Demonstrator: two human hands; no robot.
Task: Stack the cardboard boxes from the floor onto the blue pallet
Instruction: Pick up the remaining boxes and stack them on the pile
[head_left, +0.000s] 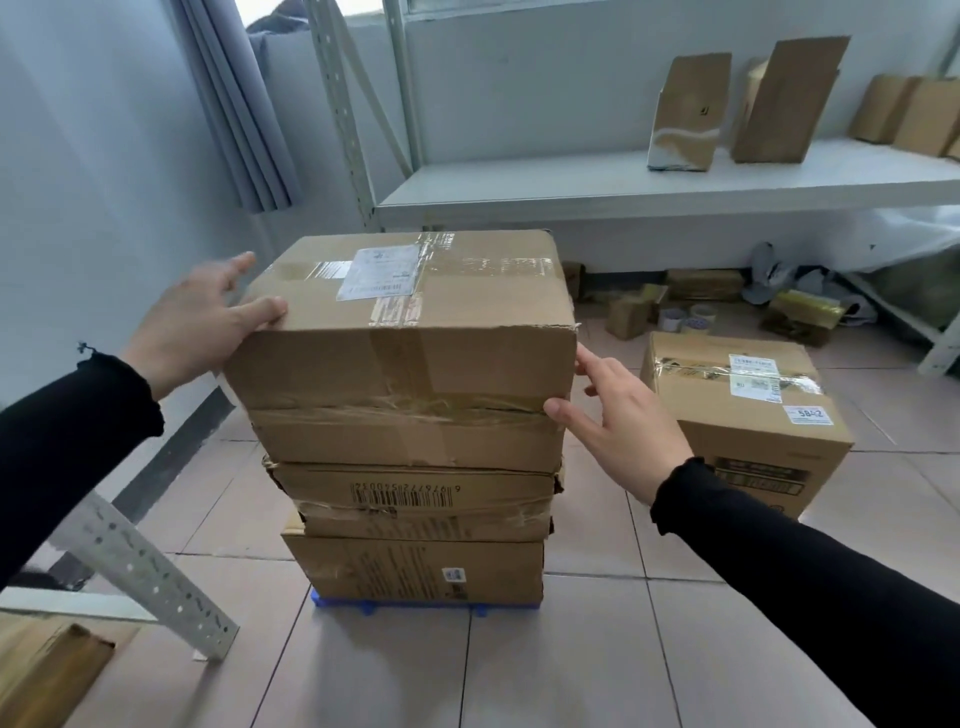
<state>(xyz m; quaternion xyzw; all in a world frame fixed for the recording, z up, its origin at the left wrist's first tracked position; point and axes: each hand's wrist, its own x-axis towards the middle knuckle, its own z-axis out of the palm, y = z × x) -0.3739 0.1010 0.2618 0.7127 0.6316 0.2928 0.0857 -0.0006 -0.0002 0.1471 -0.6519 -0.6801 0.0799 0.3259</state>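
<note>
Three cardboard boxes stand stacked on the blue pallet (363, 607), of which only a thin front edge shows. The top box (415, 312) is large, taped, with a white label on its lid. Under it lie a barcode box (415, 499) and a bottom box (421, 571). My left hand (197, 322) lies against the top box's left near corner, thumb on the lid, fingers spread. My right hand (618, 421) touches its right near edge with fingers apart. Another taped box (743, 415) stands on the tiled floor to the right.
A white metal shelf (649, 192) behind the stack carries several upright cardboard pieces (685, 114). Small boxes and tape rolls (680, 317) lie on the floor under it. A perforated metal bar (156, 571) leans at the lower left beside more cardboard (47, 670).
</note>
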